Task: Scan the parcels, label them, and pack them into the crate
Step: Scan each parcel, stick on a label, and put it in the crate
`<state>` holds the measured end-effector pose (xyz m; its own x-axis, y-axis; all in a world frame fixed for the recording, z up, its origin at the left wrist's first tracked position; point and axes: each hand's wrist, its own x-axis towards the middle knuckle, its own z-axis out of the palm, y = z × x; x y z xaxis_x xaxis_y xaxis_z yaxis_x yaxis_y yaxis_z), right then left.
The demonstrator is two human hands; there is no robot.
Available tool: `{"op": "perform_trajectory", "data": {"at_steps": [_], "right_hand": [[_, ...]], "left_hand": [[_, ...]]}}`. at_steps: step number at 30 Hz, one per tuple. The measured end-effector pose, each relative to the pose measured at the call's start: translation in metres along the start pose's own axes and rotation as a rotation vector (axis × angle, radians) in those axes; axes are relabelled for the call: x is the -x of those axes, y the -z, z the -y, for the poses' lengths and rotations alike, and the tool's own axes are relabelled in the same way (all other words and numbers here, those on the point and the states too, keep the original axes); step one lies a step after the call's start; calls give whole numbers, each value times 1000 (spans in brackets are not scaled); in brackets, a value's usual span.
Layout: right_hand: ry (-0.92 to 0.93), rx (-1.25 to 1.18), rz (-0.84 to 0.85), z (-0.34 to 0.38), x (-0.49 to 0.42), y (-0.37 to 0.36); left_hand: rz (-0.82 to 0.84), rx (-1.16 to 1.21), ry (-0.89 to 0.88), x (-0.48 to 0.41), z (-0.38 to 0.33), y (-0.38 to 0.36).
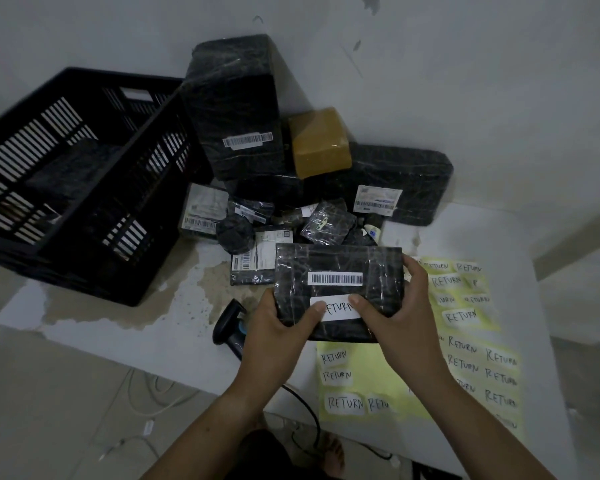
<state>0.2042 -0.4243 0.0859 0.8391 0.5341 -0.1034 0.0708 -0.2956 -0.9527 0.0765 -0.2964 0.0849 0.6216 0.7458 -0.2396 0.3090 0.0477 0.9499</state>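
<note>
Fingers (413, 271) of the right hand (395, 308) are curled round the right edge of a black-wrapped parcel (326, 258), with the thumb laid on its upper face. The left hand (278, 329) grips the parcel's lower left corner, its thumb also on the upper face. Both thumbs press the ends of a white RETURN label (336, 310) on the parcel, below a white barcode strip (335, 278). The parcel is held flat, just above the tabletop (136, 327), in front of the parcel pile.

A black slatted crate (94, 216) stands at the left of the tabletop, with one dark parcel (70, 168) visible inside. Against the wall stand a tall black parcel (236, 109), a brown parcel (317, 143) and a flat black parcel (413, 174); several small wrapped parcels (328, 221) lie before them. A handheld scanner (231, 327) lies on the tabletop just beside the left hand, and a yellow sheet (364, 374) of RETURN stickers lies under and to the right of the hands. The tabletop surface is stained near the crate.
</note>
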Motion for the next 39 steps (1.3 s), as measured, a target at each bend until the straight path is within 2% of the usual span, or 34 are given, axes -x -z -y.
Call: {"op": "perform_trajectory", "data": {"at_steps": [8,13,17,20,25,29,33,36,39], "right_hand": [[49,35,45,17,-18,-24],[46,2,51,31,-32,-53],[9,-102,52,54,-41,-86],[-51,-223,-1,74,-54,-121],[-101,-328,12,115,-93,-192],[-78,-293,93,146,-127,-254],[-3,-217,195,180,-154,-315],[71,-143,261,203,-172,-359],[154,-2,332,219,-188,-403]], "left_hand": [[59,-45,5,-21,2,34],[74,48,-4,-43,-1,71],[102,58,-99,-62,-20,117],[80,-34,-265,-83,-36,174],[-127,-325,-519,-129,-44,314],[-216,-650,-524,-169,-15,412],[-96,-907,-604,-204,8,464],[-43,-1001,-642,-220,5,483],[-131,-992,-575,-231,14,521]]}}
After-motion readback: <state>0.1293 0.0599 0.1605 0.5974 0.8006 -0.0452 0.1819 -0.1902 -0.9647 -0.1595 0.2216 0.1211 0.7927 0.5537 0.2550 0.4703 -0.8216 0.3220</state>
